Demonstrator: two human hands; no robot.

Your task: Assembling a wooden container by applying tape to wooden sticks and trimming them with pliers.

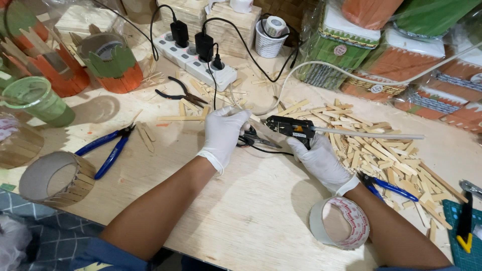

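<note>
1. Right hand [321, 160], white glove, wrapped around the grip of a black glue gun [290, 126]. A long pale glue stick [371, 135] juts out of the gun's rear, pointing away to the right of that hand.
2. Left hand [223, 131], also gloved, fingers curled in near the gun's nozzle, pinching a wooden stick [257, 120]; the exact hold is partly hidden by the fingers.
3. The two hands sit near each other, the gun's tip between them. Just below the nozzle lies a pair of scissors [253, 138], on the plywood table [241, 211].
4. Right of the right hand: a loose heap of flat wooden sticks [381, 155]. Beside its wrist, blue-handled pliers [384, 186]; nearer the body, a roll of clear tape [341, 223].
5. Left of the left hand: blue-handled cutters [108, 146], further out a cardboard ring clad with sticks [55, 178].
6. Beyond the left hand: black pliers [181, 94], then a white power strip [196, 60] with two black plugs.
</note>
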